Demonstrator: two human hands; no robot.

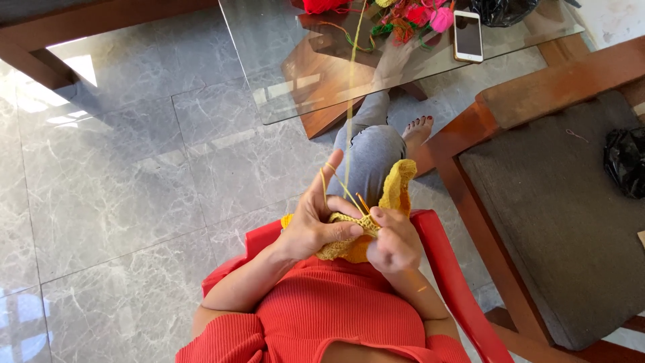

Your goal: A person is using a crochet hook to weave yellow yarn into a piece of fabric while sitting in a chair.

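Note:
My left hand [316, 222] holds the edge of a yellow and orange crocheted piece [396, 191], with the yellow yarn strand [349, 121] looped over its raised index finger. My right hand [396, 242] is closed around a thin crochet hook [363, 203] whose tip pokes into the piece's edge between the two hands. The strand runs up from my hands to the glass table [282, 60]. The piece hangs over my lap, above a grey-trousered knee [369, 151]. I sit on a red plastic chair [450, 269].
On the glass table lie balls of red, pink and green yarn [410, 17], a white phone [468, 35] and a black bag [500, 10]. A wooden seat with a dark cushion [557, 208] stands at the right, a black bag [626, 161] on it. Grey marble floor lies to the left.

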